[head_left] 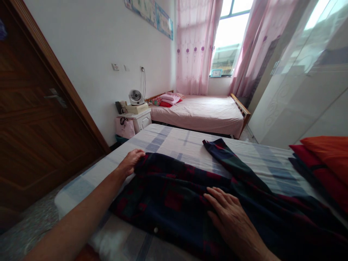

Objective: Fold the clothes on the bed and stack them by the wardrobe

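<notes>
A dark plaid shirt (174, 199) in navy, green and red lies spread on the bed in front of me. Part of it is folded over along the far side. One sleeve (236, 163) stretches away to the far right, and a pale button shows near the close edge. My left hand (133, 161) has its fingers closed on the far left corner of the shirt. Flat on the middle of the cloth rests my right hand (227, 210), its fingers extended and a little apart.
Folded orange and red clothes (323, 163) are stacked at the right of the checked bedsheet (174, 136). Beyond stands a second bed (206, 108) below a curtained window. A fan (136, 97) tops a white nightstand (141, 119); a wooden door (40, 108) is at left.
</notes>
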Motion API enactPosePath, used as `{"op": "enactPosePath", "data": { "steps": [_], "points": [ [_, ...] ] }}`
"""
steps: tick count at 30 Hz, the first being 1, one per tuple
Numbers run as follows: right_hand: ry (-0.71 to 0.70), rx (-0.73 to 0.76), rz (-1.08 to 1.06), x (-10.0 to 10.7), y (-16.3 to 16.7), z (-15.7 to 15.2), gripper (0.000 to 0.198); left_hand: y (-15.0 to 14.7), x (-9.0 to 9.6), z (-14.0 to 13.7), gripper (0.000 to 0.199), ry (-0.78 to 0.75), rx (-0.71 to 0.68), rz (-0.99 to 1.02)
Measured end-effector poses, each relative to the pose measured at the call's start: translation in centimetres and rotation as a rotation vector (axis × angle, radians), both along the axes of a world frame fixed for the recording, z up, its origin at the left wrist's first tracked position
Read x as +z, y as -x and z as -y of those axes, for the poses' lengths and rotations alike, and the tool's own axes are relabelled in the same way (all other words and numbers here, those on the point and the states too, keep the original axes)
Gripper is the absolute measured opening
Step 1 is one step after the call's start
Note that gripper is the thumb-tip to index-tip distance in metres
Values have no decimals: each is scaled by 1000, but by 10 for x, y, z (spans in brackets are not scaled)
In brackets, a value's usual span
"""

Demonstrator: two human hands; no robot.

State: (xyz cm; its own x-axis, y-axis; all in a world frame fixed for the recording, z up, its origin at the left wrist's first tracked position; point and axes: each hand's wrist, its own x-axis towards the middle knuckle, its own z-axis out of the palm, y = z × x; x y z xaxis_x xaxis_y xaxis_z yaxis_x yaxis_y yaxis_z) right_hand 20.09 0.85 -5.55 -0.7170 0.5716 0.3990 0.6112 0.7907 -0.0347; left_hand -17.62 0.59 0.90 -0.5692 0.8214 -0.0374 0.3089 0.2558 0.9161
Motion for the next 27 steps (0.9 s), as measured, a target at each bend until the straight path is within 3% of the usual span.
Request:
{"op": "enactPosePath", "data": {
  "steps": [5, 11, 14, 17, 20, 22, 24, 27],
  "points": [
    [1, 8, -7, -1, 0, 0, 40, 4, -8, -18, 32, -41, 28, -28],
    [65, -2, -29, 8, 2, 4, 38, -5, -10, -26, 36, -62, 34, -332],
    [145, -13, -50, 17, 4, 8, 37, -22, -15, -14, 46, -98, -228, -553],
    [202, -28, -62, 22, 5, 11, 37, -27, -39, 0, 51, 12, -554, -876],
    [231, -43, -72, 23, 7, 13, 37, -14, -65, 3, 51, 88, -607, -1013],
    [247, -41, -73, 27, 7, 16, 37, -5, -72, -2, 50, 91, -644, -1025],
    [260, -15, -64, 38, 5, 19, 37, -3, -65, -9, 50, 88, -649, -1019],
    [239, -11, -86, 66, -14, 18, 37, -20, -38, -19, 54, 40, -605, -986]
  ]
}}
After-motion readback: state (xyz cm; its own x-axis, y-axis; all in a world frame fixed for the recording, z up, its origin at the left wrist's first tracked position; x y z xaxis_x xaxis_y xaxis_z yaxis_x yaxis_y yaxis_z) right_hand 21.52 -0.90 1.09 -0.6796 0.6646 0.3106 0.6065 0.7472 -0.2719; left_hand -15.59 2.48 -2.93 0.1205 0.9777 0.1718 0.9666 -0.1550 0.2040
